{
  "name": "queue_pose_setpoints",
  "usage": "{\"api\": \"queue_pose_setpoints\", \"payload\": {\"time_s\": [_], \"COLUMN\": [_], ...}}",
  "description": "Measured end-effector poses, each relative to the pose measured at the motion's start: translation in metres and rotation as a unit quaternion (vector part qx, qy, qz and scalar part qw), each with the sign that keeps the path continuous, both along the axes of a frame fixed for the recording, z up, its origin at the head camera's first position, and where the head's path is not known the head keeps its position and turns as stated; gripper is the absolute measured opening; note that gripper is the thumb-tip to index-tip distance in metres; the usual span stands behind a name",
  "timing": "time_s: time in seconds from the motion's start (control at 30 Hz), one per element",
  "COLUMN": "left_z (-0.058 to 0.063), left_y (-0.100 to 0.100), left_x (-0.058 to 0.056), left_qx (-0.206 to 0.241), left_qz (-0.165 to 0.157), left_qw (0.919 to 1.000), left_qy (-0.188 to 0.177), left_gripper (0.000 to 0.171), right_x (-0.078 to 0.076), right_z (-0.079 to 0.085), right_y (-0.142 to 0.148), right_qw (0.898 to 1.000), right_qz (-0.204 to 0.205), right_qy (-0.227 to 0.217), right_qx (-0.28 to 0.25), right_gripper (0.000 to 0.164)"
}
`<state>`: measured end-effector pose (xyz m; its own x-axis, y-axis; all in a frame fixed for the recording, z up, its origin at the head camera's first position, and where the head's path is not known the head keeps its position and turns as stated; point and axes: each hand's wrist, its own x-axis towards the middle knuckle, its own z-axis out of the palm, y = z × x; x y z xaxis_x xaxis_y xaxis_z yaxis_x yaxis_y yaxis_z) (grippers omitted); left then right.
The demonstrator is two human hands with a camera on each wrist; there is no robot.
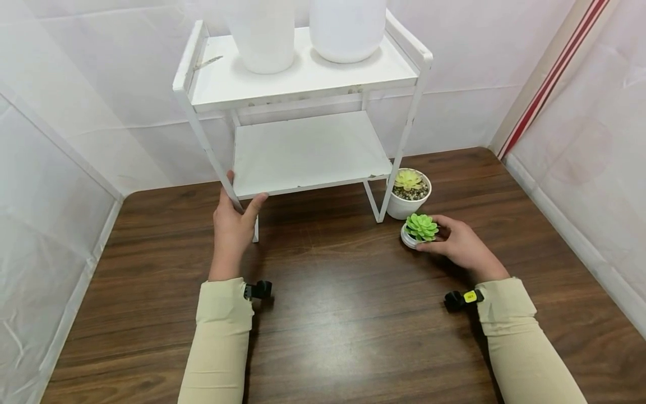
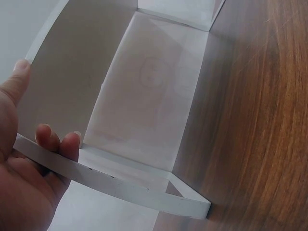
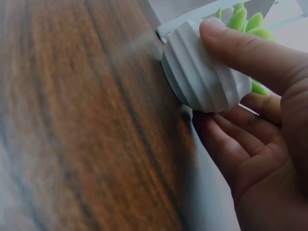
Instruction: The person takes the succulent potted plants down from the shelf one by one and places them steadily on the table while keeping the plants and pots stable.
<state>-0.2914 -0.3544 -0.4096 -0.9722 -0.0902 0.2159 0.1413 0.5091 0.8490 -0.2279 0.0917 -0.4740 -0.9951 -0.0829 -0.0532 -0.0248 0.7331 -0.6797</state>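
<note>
A white two-tier shelf rack (image 1: 313, 151) stands at the back of the table. My left hand (image 1: 234, 224) grips its left front leg beside the lower shelf; in the left wrist view the fingers (image 2: 70, 144) curl round the white frame while the thumb rests along the shelf's edge. On the right, my right hand (image 1: 461, 247) holds a small ribbed white pot (image 3: 202, 72) with a bright green succulent (image 1: 421, 226), thumb on one side and fingers on the other. Whether the pot's base touches the table I cannot tell.
A larger white pot (image 1: 404, 209) with a yellow-green succulent stands by the rack's right leg, just behind the small pot. Two white containers (image 1: 347, 28) sit on the top shelf. White sheeting (image 1: 570, 112) hangs around the brown wooden table (image 1: 323, 314).
</note>
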Motion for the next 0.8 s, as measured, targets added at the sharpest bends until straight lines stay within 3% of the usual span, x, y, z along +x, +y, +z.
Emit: {"api": "queue_pose_setpoints", "payload": {"time_s": [0.8], "left_z": [-0.0003], "left_y": [-0.0008], "left_x": [-0.0002], "left_qx": [-0.005], "left_qz": [-0.005], "left_qw": [1.0000], "left_qy": [0.005], "left_gripper": [0.095], "right_x": [0.0052], "right_z": [0.0082], "right_y": [0.0057], "right_qw": [1.000], "right_qz": [0.008], "right_qy": [-0.006], "right_qx": [-0.015], "right_gripper": [0.078]}}
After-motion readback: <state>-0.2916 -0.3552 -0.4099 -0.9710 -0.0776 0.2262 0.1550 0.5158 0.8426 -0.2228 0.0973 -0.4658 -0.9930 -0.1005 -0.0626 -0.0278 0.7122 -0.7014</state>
